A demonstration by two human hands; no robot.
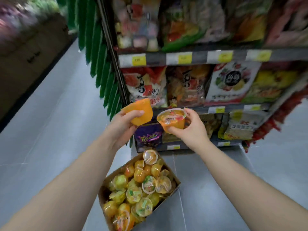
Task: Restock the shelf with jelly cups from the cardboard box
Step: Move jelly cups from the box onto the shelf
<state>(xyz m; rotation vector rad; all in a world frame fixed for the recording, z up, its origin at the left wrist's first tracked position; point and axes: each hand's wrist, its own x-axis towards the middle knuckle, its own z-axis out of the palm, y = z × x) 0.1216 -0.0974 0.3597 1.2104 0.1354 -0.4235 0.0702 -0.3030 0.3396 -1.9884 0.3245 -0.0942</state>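
Observation:
My left hand (pixel 124 124) grips an orange jelly cup (pixel 141 110), tilted so its bottom faces me. My right hand (pixel 190 127) holds a second orange jelly cup (pixel 171 118) with its printed lid toward me. Both cups are raised in front of the lower tiers of the shelf (pixel 215 109). Below my arms, on the floor, stands the open cardboard box (pixel 175 189), filled with several yellow and orange jelly cups (pixel 146 184).
The shelf tiers carry colourful snack bags (pixel 186 84) and a purple box (pixel 148 135) low down. Green hanging packets (pixel 101 60) line the shelf's left end. A grey tiled aisle floor (pixel 55 124) runs to the left, with brown cartons (pixel 30 52) beyond.

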